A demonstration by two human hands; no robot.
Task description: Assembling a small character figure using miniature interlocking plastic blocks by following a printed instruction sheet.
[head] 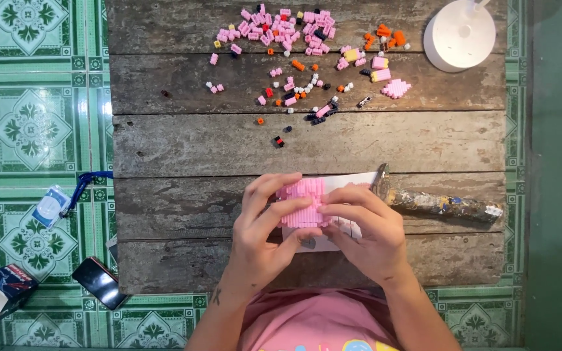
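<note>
Two hands holding one pink brick block over a plank table, seen from above.

Nearest the viewer, the left hand (pixel 265 224) and right hand (pixel 365 227) pinch a single pink brick block (pixel 302 203) between them, fingers curled on its opposite sides; the block lies directly between the hands, equally near to both, its long axis running away from the body. Under it sits one white paper sheet (pixel 333 242), with one crumpled foil wrapper (pixel 447 205) just to the right. Farther off, loose small bricks (pixel 294 39), too many to count, scatter across the wooden table (pixel 183 143); one white round lamp base (pixel 460 34) stands at the far right corner.
</note>
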